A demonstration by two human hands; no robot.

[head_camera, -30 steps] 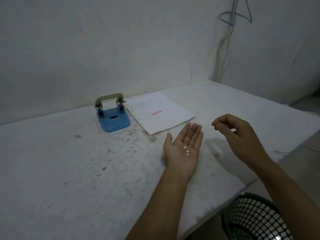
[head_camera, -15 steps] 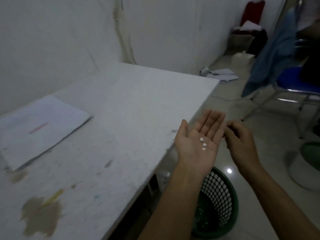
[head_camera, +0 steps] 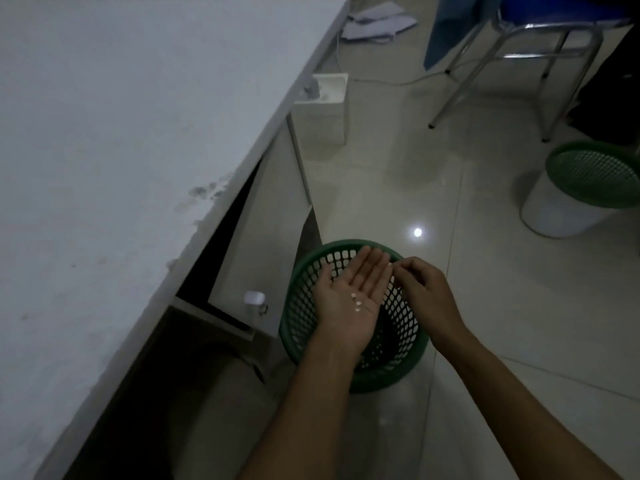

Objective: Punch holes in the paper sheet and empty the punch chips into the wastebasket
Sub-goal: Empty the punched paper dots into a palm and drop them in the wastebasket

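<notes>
My left hand lies flat, palm up, right above the green mesh wastebasket on the floor. Three small white punch chips rest loose on its palm. My right hand is just to the right, its curled fingertips touching the left hand's fingers; I see nothing held in it. The hole punch and the paper sheet are out of view.
The white table fills the left, its edge running diagonally above the basket. A white bin with a green mesh lid stands at the right. A metal chair and papers on the floor are behind.
My view has swung from the table down to the floor. Both hands moved off the table edge and now hover over the wastebasket, chips still on the left palm.
</notes>
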